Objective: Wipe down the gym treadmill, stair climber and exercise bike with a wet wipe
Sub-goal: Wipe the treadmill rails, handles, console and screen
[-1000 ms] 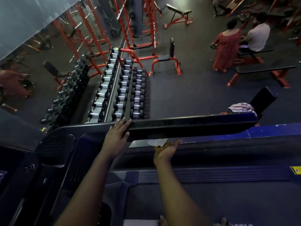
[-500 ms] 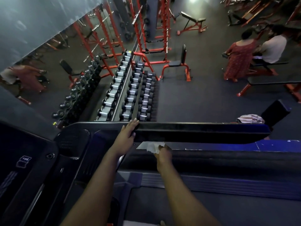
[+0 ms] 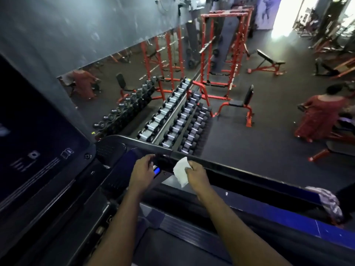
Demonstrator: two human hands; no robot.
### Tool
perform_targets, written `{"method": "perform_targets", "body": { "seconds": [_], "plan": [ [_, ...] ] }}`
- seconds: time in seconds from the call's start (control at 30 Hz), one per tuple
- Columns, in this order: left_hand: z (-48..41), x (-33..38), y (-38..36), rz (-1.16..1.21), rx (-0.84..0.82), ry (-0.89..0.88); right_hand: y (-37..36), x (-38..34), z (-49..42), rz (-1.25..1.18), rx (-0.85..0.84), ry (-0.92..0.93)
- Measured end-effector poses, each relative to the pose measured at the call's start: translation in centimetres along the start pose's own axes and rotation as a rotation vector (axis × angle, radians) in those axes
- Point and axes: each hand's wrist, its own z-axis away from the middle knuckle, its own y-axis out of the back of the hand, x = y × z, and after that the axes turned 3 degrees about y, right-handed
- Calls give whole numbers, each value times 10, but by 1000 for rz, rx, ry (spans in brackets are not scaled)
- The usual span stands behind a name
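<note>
I stand on a dark treadmill whose black side handrail (image 3: 249, 174) runs from centre to the right. My right hand (image 3: 197, 174) pinches a crumpled white wet wipe (image 3: 181, 171) just below that handrail, near its left end. My left hand (image 3: 143, 172) rests beside it on the console's side, fingers curled over the edge next to a small blue-lit button (image 3: 157, 170). The dark console screen (image 3: 34, 143) fills the left side.
A striped cloth (image 3: 326, 198) hangs over the handrail's right end. Beyond the rail lie dumbbell racks (image 3: 178, 120), red squat racks (image 3: 221, 54), a red bench (image 3: 240, 106) and a person in a red dress (image 3: 318, 116). A wall mirror (image 3: 115, 83) is at left.
The view swung left and up. My left hand came off the handrail top onto the console side. My right hand lifted the wipe from under the rail to its near edge.
</note>
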Motion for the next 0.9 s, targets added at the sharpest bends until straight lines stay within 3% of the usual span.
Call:
{"method": "perform_targets", "body": {
  "seconds": [0.33,0.4,0.5,0.6,0.73,0.9],
  "plan": [
    [15,-7,22,-92,181,64,2,-55,-41,413,39,480],
    [-2,-14,27,-115,195,69,-11,-50,-55,522,-111,623],
    [-31,-24,33,-154,205,92,-28,-23,-71,962,-380,759],
    [-58,-39,37,-213,173,156,-42,-5,-86,1168,-409,806],
    [-93,-65,42,-303,158,198,-85,-32,-122,1148,-541,806],
    [-122,-86,50,-196,202,192,-127,-59,-151,1143,-702,686]
  ]
}}
